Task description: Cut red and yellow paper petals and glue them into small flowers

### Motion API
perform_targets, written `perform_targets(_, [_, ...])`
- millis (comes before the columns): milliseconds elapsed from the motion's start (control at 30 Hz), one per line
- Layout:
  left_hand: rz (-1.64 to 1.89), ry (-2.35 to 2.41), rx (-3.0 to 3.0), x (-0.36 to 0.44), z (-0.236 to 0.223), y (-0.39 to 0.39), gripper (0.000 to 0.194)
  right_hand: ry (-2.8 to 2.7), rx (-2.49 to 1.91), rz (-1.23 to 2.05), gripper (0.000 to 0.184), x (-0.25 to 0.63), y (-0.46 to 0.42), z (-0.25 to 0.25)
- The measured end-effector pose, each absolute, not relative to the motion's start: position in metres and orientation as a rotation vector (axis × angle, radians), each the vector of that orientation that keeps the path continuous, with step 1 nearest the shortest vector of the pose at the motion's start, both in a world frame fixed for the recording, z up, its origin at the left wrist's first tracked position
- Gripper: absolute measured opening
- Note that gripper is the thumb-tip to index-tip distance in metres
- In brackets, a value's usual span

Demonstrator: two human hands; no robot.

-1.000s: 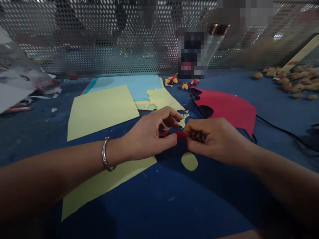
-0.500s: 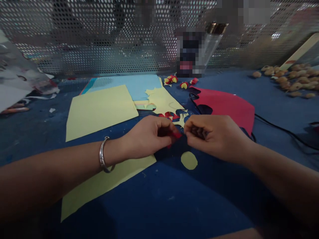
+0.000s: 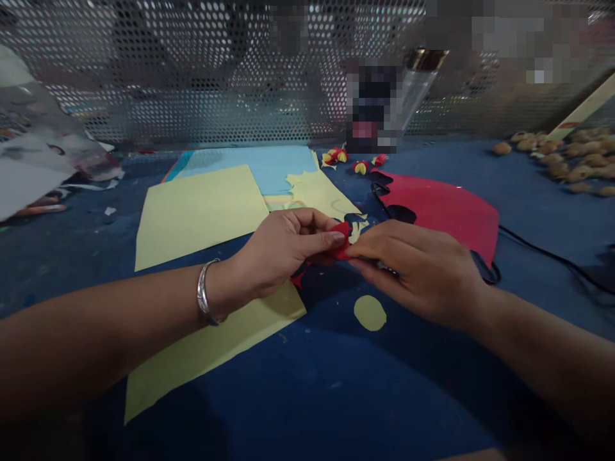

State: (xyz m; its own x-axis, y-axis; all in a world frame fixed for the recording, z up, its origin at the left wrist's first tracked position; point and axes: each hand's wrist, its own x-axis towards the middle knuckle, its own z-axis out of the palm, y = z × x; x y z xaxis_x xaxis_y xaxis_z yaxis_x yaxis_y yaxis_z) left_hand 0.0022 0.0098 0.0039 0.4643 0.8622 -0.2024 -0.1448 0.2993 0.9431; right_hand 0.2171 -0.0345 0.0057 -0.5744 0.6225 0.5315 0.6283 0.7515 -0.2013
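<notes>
My left hand [image 3: 271, 253], with a silver bangle at the wrist, pinches a small folded piece of red paper [image 3: 343, 230] between thumb and fingers. The fingertips of my right hand [image 3: 427, 269] are closed on the right edge of the same piece. Under the left hand a red paper scrap [image 3: 298, 280] partly shows. A pale yellow paper circle [image 3: 369, 312] lies flat on the blue table just below the hands. Behind them is a yellow sheet [image 3: 319, 192] with curved cutouts along its edges.
Two plain yellow sheets [image 3: 202, 214] lie at left, one partly under my left forearm. A red sheet [image 3: 442, 208] with a black cord sits at right. Small red-and-yellow paper pieces [image 3: 360, 167] rest near the perforated metal panel [image 3: 206, 83]. Peanuts [image 3: 589, 153] are heaped at far right.
The red paper has come up into clearer view between my hands. My right fingers have moved left onto its edge. The view has shifted slightly.
</notes>
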Motion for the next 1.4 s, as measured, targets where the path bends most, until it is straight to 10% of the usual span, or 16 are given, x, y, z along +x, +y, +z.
perform_targets(1400, [0.704, 0.907, 1.992, -0.001, 0.008, -0.007, 0.011, -2.164, -1.029, 0.181, 0.007, 0.216, -0.034, 0.004])
